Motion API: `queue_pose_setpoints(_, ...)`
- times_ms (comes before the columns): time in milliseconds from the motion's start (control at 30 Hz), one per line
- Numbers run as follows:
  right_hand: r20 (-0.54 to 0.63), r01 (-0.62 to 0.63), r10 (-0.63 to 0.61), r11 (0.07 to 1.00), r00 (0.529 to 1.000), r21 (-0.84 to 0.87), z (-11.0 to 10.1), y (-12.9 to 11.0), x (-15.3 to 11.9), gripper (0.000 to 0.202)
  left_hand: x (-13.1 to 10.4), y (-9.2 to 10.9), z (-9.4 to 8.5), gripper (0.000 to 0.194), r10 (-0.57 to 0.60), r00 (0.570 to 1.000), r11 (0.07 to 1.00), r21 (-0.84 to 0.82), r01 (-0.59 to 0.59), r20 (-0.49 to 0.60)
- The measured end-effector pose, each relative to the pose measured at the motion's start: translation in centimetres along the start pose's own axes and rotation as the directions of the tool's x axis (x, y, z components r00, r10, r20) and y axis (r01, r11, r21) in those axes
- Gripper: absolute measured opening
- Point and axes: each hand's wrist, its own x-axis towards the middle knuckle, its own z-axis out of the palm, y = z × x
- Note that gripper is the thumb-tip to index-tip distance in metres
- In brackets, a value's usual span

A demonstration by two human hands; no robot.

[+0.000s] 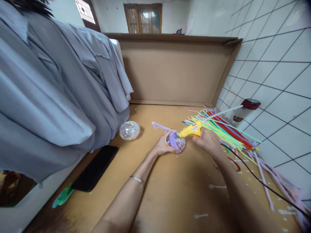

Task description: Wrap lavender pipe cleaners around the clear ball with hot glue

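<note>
My left hand (163, 144) is closed around a clear glittery ball (180, 144) with purple pipe cleaner (172, 140) wound over part of it. A loose purple length (160, 125) sticks out beyond my fingers to the upper left. In my right hand (206, 139) is a yellow glue gun (190, 130), its nozzle at the top of the ball beside the purple windings. A pale glue stick (222, 112) juts from the back of the gun. Another clear ball (129, 130) with coloured specks rests on the table to the left.
Colourful pipe cleaners (225, 129) lie piled at the right, near a red-lidded jar (243, 113) by the tiled wall. A black cord (262, 184) runs along the right. A black phone (96, 168) and green item (63, 195) lie left, below grey cloth (73, 90). Cardboard (172, 71) stands behind.
</note>
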Motion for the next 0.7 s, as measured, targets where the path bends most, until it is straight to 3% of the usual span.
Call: queue_pose_setpoints(700,-0.021,-0.018,0.019,0.999,1.000,0.037,1.06,0.27,0.38,0.042,0.06,0.06,0.03,0.083,0.013,1.000,0.999,0.037,-0.013,0.001)
